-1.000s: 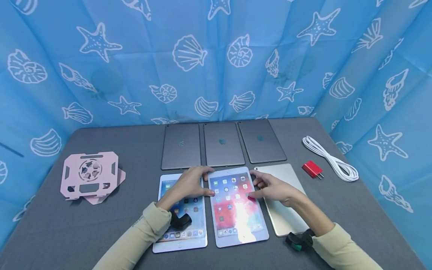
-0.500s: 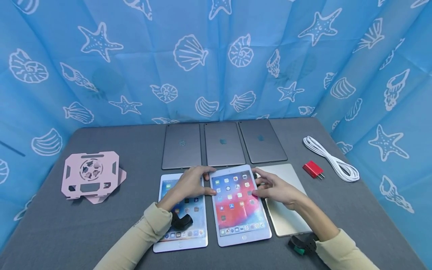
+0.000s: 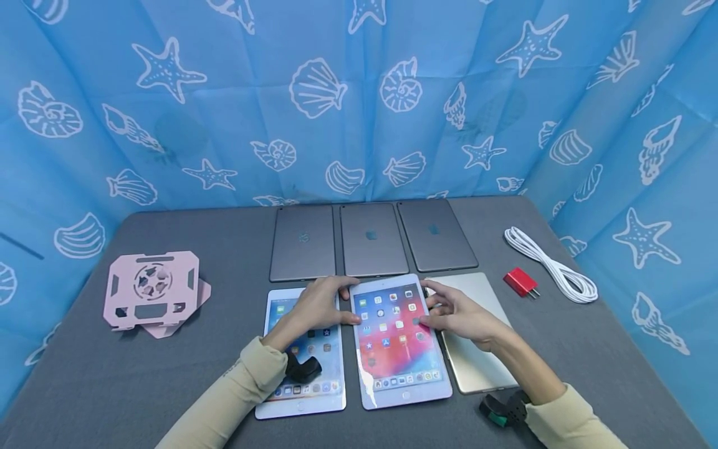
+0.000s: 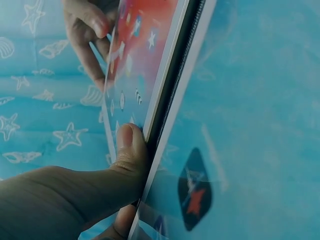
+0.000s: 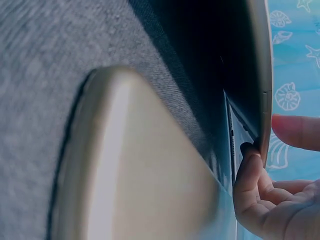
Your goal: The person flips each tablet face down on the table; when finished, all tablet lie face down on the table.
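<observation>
Beneath the red-screened tablet, grey worktop; behind, blue shell-print curtain; left hand and right hand gripping the tablet's edges.

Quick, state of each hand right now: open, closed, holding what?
Left hand: holding the red-and-blue-screened tablet by its left edge.
Right hand: holding the same tablet by its right edge, thumb in front.

The head view looks forward and down; close wrist views share the red-screened iPad, left across its screen, right beneath.
</observation>
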`<control>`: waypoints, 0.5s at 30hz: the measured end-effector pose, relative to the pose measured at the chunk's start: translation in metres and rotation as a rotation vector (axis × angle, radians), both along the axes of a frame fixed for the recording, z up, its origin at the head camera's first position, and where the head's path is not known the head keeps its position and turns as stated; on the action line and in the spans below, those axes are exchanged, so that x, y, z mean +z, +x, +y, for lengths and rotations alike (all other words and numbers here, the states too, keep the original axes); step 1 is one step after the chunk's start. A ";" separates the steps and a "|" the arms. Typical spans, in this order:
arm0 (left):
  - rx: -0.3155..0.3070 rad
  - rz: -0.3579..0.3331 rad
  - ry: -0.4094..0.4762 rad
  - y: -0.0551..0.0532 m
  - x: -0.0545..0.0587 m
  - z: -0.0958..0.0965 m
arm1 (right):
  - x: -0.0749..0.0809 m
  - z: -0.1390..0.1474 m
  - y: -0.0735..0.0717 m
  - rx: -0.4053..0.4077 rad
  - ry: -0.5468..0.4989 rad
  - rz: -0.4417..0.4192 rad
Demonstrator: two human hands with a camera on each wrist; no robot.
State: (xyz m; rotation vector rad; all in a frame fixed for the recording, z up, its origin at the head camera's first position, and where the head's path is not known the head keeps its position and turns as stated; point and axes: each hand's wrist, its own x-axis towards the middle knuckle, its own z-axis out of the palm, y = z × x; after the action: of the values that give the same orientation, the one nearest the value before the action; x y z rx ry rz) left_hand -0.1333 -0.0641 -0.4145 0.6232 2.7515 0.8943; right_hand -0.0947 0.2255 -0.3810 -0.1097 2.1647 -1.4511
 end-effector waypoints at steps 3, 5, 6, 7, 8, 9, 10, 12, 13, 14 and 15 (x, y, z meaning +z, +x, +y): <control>0.004 0.003 -0.007 0.000 0.001 0.001 | 0.002 0.000 0.002 -0.002 0.000 0.013; 0.007 0.004 -0.013 0.000 0.001 0.002 | 0.004 0.001 0.003 0.002 -0.002 0.028; 0.009 0.003 -0.014 0.000 0.001 0.003 | 0.005 0.001 0.004 0.005 -0.004 0.035; 0.011 0.000 -0.013 0.001 0.002 0.003 | 0.006 0.001 0.004 0.006 -0.005 0.042; 0.015 -0.004 -0.014 0.000 0.002 0.004 | 0.007 0.001 0.004 0.008 -0.006 0.049; 0.018 -0.008 -0.013 0.000 0.003 0.004 | 0.008 0.001 0.005 0.011 -0.007 0.056; 0.021 -0.010 -0.011 0.001 0.003 0.005 | 0.009 0.001 0.005 0.013 -0.009 0.061; 0.025 -0.012 -0.006 0.001 0.003 0.006 | 0.012 0.001 0.005 0.010 -0.006 0.064; 0.026 -0.011 -0.006 0.001 0.003 0.006 | 0.013 0.001 0.005 0.009 -0.006 0.066; 0.026 -0.012 -0.006 0.002 0.003 0.007 | 0.014 0.002 0.006 0.009 -0.006 0.068; 0.026 -0.014 -0.006 0.002 0.004 0.008 | 0.015 0.002 0.006 0.008 -0.008 0.070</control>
State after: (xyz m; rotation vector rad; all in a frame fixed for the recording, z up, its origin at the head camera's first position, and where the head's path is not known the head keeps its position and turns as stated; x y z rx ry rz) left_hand -0.1314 -0.0564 -0.4104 0.5796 2.7552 0.8927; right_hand -0.0889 0.2273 -0.3662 -0.1745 2.2115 -1.4718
